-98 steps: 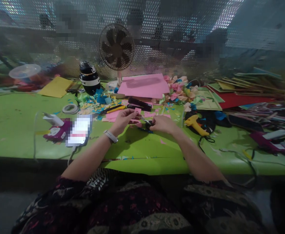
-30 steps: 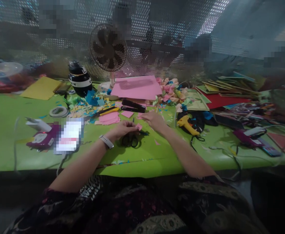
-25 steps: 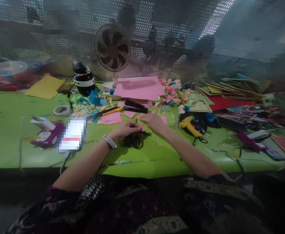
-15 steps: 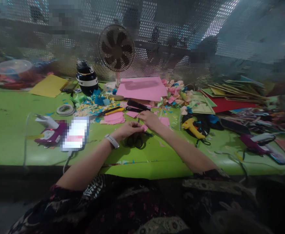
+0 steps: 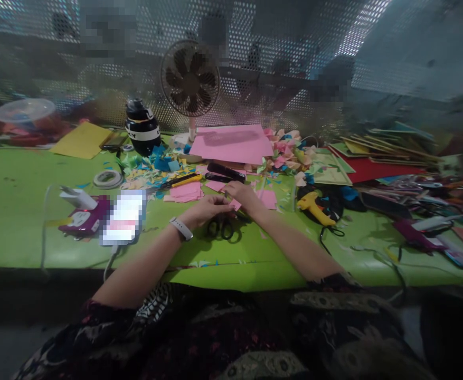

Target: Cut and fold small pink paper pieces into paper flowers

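Note:
My left hand (image 5: 212, 208), with a pale watch strap at the wrist, is closed in a pinch on a small pink paper piece (image 5: 235, 205). My right hand (image 5: 243, 194) meets it from the other side, its fingers curled over the same piece; the fingertips are partly hidden. Just below both hands, black-handled scissors (image 5: 220, 229) lie on the green tabletop (image 5: 215, 253). Beyond the right hand is a black stapler (image 5: 226, 172). A stack of pink paper slips (image 5: 186, 192) sits left of the hands, beside a yellow cutter knife (image 5: 186, 180).
A lit phone (image 5: 123, 217) and a purple device (image 5: 84, 219) lie at left, near a tape roll (image 5: 107, 179). Behind stand a black bottle (image 5: 142, 129), a fan (image 5: 190, 79), pink sheets (image 5: 231, 145) and paper scraps. A yellow glue gun (image 5: 315, 207) and its cable lie right.
My hands have shifted only slightly around the pink paper piece, the left a little closer to the right. More of the scissors' handles shows. The rest looks the same.

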### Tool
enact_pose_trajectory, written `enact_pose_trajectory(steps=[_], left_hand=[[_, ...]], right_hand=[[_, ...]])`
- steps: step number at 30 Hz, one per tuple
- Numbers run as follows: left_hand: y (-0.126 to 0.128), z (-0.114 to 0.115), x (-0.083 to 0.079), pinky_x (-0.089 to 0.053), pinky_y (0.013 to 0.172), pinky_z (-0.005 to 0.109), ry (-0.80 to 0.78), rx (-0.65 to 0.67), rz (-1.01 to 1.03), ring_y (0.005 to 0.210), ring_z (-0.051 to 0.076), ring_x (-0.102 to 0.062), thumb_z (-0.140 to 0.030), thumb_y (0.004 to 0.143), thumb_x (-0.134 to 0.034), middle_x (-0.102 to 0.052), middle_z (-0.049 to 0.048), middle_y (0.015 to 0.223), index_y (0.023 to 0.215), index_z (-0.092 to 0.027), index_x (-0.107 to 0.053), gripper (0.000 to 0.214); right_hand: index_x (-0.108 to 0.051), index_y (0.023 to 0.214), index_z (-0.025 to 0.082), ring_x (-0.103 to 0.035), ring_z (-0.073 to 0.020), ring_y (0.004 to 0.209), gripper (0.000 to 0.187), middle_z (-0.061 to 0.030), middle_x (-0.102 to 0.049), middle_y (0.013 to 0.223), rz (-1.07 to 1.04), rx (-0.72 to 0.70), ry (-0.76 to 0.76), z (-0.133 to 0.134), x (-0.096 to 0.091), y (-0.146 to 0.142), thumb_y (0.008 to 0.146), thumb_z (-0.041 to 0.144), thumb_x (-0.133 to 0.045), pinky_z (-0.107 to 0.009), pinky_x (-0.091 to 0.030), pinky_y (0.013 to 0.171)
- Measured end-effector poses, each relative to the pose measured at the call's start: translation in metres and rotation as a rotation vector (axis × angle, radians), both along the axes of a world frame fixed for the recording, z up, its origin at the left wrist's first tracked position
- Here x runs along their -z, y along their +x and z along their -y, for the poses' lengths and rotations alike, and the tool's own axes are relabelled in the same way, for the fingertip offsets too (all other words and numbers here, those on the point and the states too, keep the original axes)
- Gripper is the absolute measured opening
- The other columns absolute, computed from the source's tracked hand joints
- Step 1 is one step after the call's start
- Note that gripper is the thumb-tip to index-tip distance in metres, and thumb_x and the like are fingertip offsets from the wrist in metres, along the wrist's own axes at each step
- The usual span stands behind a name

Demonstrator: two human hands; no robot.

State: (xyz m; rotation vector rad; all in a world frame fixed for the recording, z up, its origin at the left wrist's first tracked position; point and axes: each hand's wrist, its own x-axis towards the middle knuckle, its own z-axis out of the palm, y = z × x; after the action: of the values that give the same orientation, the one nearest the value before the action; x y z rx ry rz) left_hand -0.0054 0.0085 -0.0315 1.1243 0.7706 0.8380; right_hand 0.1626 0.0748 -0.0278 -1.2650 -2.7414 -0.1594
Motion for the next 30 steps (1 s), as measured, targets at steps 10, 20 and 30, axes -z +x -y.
enact_pose_trajectory(steps=[10, 20, 30], left_hand=[[0.004, -0.003, -0.004, -0.05, 0.083, 0.027, 0.06, -0.344, 0.169, 0.082, 0.015, -0.069, -0.039, 0.061, -0.091, -0.075, 0.0042, 0.083, 0.079, -0.015, -0.074, 0.034], [0.009, 0.003, -0.011, -0.052, 0.081, 0.028, -0.044, -0.53, 0.287, 0.086, 0.015, -0.069, -0.037, 0.062, -0.091, -0.076, 0.0048, 0.091, 0.083, -0.015, -0.071, 0.036], [0.016, 0.003, -0.012, -0.054, 0.093, 0.029, -0.088, -0.616, 0.44, 0.102, 0.017, -0.071, -0.024, 0.069, -0.087, -0.077, 0.0059, 0.097, 0.083, -0.016, -0.071, 0.023]], right_hand=[[-0.069, 0.106, 0.011, -0.066, -0.0231, 0.094, 0.023, -0.0151, -0.071, 0.108, -0.413, 0.207, -0.075, 0.024, -0.025, 0.023, 0.089, 0.016, -0.054, -0.037, -0.052, 0.085], [-0.066, 0.108, 0.016, -0.065, -0.0265, 0.1, 0.028, -0.0142, -0.07, 0.111, -0.489, 0.163, -0.06, 0.089, -0.026, -0.002, 0.086, 0.034, -0.062, -0.037, -0.052, 0.084], [-0.061, 0.115, 0.02, -0.069, -0.0281, 0.086, 0.035, -0.012, -0.075, 0.105, -0.312, 0.285, -0.149, 0.091, -0.022, -0.007, 0.09, 0.044, -0.059, -0.038, -0.05, 0.072]])
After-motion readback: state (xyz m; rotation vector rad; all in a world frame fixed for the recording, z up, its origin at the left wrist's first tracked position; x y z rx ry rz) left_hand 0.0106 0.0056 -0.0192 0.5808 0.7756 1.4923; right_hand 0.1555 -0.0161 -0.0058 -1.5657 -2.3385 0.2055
